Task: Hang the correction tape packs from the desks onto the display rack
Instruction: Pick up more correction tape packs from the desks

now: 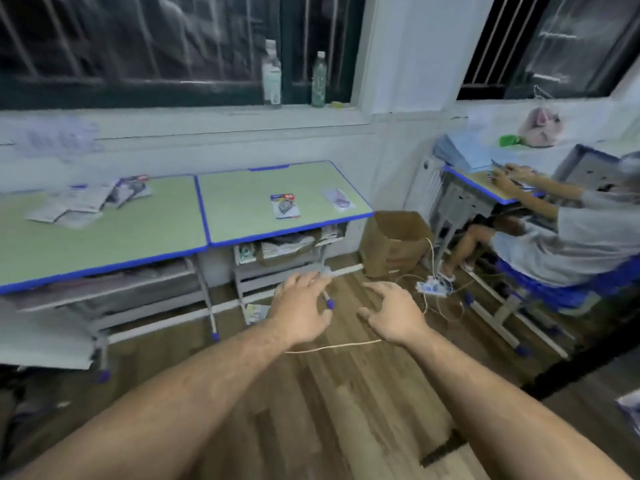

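Wooden flooring (346,403) fills the foreground of a blurred classroom view; two green benches edged in blue stand under the dark windows. Right bench (242,202): one correction tape pack (285,206) near centre, a paler pack (339,199) at its 3 o'clock, apart. Left bench (104,237): a loose pile of packs (93,202) at 11 o'clock. Left hand (299,306) and right hand (394,313) are stretched forward over the floor, fingers spread wide, holding nothing. A seated person (561,237) is at 2 o'clock.

Two packs (285,206) (338,199) lie on the right desk (242,209), a box (394,242) beside it.
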Motion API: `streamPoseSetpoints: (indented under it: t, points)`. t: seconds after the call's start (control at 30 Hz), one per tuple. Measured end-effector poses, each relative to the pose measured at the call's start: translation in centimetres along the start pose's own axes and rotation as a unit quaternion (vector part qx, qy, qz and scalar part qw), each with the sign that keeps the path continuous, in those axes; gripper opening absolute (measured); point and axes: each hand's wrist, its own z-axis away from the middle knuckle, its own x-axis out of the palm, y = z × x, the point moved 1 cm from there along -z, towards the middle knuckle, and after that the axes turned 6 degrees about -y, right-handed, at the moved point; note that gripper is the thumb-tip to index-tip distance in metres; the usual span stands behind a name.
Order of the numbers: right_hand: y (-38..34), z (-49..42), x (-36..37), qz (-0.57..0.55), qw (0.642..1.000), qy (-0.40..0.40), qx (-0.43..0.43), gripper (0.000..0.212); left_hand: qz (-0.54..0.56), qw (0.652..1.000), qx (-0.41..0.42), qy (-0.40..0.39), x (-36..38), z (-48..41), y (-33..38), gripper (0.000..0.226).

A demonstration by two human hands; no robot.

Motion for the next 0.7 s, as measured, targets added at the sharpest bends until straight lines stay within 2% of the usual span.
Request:
streamPoseSetpoints:
  t: [0.17,0.47,0.7]
  points:
    - [-7.8,-7.8,3.0,0.004,0.997,-0.035,-0.072,0.061,0.018,0.996,-0.087,0.029,-3.5,-0.8,-8.8,0.068]
    - [-18.5,-21.3,6.6,-0.004,0.978,-0.117,-0.172,0.061,0.010,0.978,-0.189,0.087,-7.5,-4.6,-20.8,0.069]
    - [-27.0,-32.0,7.8,0.007,0.952,-0.176,-0.251,0.059,0.048,0.945,-0.293,0.141,-12.3,-8.4,-28.6,0.066]
